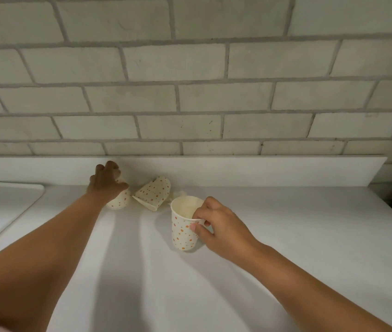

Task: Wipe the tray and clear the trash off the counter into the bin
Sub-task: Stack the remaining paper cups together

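Between our grips lies a crushed cup [153, 193]; right hand [222, 227] pinches the upright cup [182, 234], left hand [107, 182] clasps the far cup [119, 202], presumably bin-bound.

Matt paper cups [153, 196], smooth matt white counter [286, 248], rough painted brick wall [190, 99].

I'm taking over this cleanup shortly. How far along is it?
Done: nothing visibly; all three dotted cups are out on the counter, and no bin shows. In hand: the left hand grips the far cup, the right hand pinches the rim of the upright cup. Left: the crushed cup between them, binning everything, and the wiping step.
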A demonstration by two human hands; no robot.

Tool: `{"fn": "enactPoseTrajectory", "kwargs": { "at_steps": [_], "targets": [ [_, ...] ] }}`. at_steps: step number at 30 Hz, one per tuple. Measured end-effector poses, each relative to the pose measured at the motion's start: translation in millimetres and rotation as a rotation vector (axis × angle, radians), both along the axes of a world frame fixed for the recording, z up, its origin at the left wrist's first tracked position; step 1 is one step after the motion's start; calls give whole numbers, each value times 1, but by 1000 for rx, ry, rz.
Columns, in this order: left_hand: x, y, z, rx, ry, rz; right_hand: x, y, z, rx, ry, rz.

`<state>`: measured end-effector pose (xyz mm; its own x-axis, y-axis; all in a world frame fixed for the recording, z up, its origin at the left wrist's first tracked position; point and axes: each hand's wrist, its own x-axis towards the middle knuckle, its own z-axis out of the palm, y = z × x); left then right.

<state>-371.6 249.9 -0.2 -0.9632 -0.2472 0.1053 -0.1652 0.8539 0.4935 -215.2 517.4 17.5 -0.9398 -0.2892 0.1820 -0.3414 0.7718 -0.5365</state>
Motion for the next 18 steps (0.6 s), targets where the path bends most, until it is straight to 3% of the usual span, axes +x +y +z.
{"fn": "enactPoseTrajectory", "kwargs": {
  "at_steps": [3,7,10,13,18],
  "targets": [
    [10,-11,3,29,38,0,3,-1,4,-3,6,3],
    [39,-16,24,174,254,81,-1,-1,9,-43,78,-3],
    [76,-6,36,604,340,85,-7,-7,15,-209,183,-40],
    [111,16,32,1135,221,37,-12,-21,24,-400,316,-117],
    [141,34,12,1515,101,-2,-12,-45,27,-489,309,-94]
  ]
}}
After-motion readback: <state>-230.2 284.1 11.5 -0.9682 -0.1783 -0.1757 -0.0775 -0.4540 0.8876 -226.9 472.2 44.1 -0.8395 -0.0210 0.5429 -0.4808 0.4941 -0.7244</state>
